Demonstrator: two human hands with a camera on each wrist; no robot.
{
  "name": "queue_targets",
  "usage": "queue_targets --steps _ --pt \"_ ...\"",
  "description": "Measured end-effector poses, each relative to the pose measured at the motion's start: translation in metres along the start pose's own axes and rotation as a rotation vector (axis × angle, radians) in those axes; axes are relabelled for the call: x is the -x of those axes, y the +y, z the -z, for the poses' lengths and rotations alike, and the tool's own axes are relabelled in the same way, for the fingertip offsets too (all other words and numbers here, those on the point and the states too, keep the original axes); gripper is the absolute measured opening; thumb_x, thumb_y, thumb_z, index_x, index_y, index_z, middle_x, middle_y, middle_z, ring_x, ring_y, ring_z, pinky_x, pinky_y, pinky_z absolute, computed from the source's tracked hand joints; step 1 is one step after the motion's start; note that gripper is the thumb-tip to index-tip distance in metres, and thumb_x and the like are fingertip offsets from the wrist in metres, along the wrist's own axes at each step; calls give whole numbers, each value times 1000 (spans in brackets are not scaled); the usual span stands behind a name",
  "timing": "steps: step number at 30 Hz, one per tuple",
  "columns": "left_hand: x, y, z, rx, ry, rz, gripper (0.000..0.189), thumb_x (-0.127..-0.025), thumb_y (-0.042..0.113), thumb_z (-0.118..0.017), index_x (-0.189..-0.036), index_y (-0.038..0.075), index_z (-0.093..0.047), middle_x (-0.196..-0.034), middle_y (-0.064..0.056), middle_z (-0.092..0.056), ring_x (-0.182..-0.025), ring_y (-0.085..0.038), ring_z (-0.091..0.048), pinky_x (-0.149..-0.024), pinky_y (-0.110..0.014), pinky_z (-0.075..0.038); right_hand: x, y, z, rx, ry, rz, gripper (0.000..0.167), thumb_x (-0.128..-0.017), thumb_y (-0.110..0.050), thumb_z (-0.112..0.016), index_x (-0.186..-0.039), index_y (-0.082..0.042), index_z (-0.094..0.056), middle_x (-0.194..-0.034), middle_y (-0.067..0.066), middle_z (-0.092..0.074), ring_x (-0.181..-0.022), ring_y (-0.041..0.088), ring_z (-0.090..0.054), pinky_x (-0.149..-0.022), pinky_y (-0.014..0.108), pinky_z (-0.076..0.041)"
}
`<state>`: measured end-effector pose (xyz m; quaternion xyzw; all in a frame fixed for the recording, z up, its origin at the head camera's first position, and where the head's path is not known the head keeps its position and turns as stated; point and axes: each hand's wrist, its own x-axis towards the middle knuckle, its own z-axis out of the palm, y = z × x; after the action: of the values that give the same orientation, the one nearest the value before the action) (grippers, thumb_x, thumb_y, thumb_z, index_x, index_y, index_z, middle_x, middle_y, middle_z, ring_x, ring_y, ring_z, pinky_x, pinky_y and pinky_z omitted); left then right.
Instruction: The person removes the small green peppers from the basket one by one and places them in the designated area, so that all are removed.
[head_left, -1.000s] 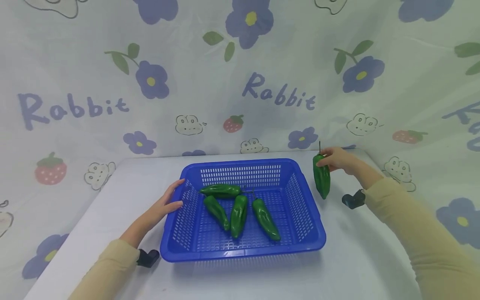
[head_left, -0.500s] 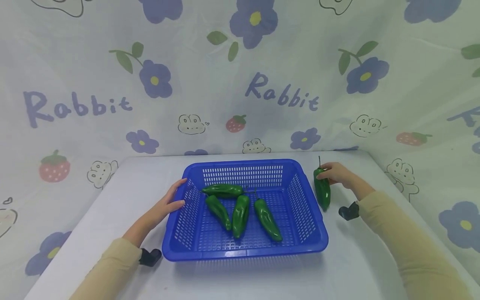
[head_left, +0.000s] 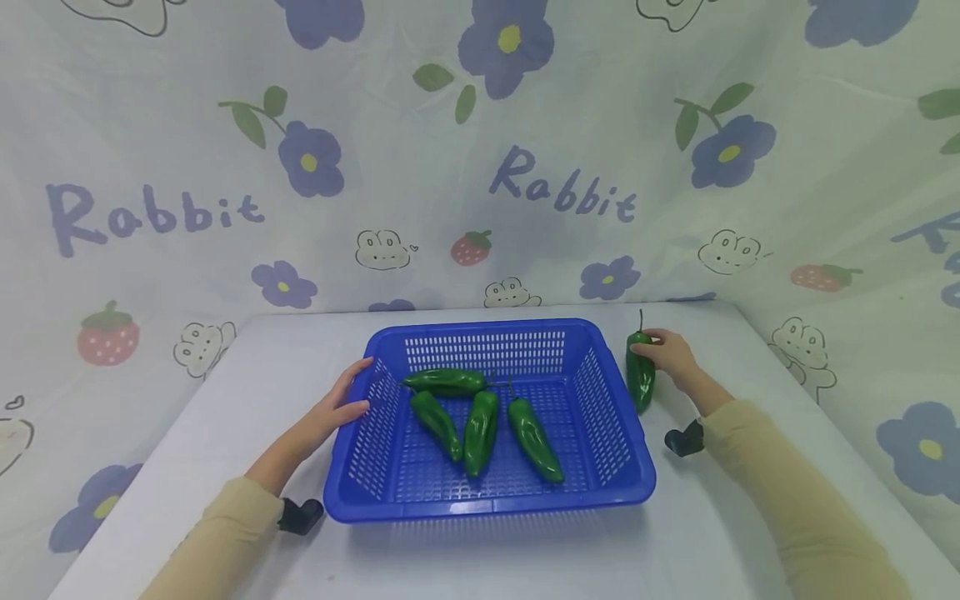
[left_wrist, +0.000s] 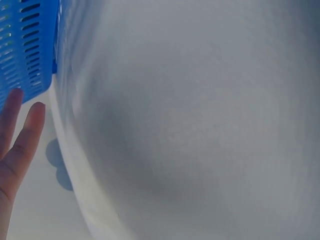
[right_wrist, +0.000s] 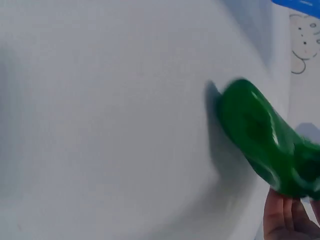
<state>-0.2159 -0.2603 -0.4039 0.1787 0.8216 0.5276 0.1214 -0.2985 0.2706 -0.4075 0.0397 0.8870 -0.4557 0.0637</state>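
In the head view my right hand [head_left: 670,357] pinches a long green pepper [head_left: 640,379] near its stem end, just right of the basket. The pepper hangs stem up, tip toward the table; the right wrist view shows that green pepper [right_wrist: 255,125] close over the white surface, its shadow beside it. My left hand [head_left: 330,417] lies at the left rim of a blue plastic basket [head_left: 487,506], fingers extended and spread. The left wrist view has those fingertips against the basket's perforated wall [left_wrist: 30,45]. Inside the basket lie several green peppers [head_left: 480,433].
A white-covered table [head_left: 300,350] bears the basket. Behind it hangs a printed cloth [head_left: 420,150] with flowers, rabbits and strawberries. Dark straps [head_left: 302,515] sit at both wrists, below beige sleeves.
My right hand has brought the held pepper lower toward the table, then shifted slightly left. The left hand and the peppers in the basket stay as they were.
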Motion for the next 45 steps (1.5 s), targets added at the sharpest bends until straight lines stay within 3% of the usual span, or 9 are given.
queue_targets --steps 5,15,30,45 --pt "0 -3 -1 4 4 -3 69 -91 28 -44 -146 15 -4 -150 -25 3 -134 -51 -2 -96 -73 -9 -1 4 -5 -8 60 -32 60 -91 -26 -49 -138 6 -29 -131 33 -38 -115 42 -45 -94 48 -42" --pt "-1 -4 -1 13 -1 -27 69 -91 26 -44 -146 15 -5 -149 -27 1 -133 -53 -4 -96 -72 -10 -4 14 -6 34 68 -111 64 -91 -29 -48 -140 5 -25 -136 33 -33 -120 44 -39 -96 53 -39" --pt "-2 -6 -1 33 -7 -35 69 -91 27 -44 -146 15 -4 -149 -27 1 -132 -53 -8 -97 -71 -13 -3 15 -10 14 74 -184 65 -89 -29 -49 -139 5 -25 -138 32 -29 -123 44 -35 -98 55 -34" --pt "-2 -7 -1 25 -5 -30 69 -91 27 -44 -146 16 -4 -149 -26 1 -132 -53 -9 -97 -71 -14 0 14 -1 -2 137 -145 65 -87 -25 -51 -138 7 -27 -134 33 -35 -121 44 -38 -100 51 -34"
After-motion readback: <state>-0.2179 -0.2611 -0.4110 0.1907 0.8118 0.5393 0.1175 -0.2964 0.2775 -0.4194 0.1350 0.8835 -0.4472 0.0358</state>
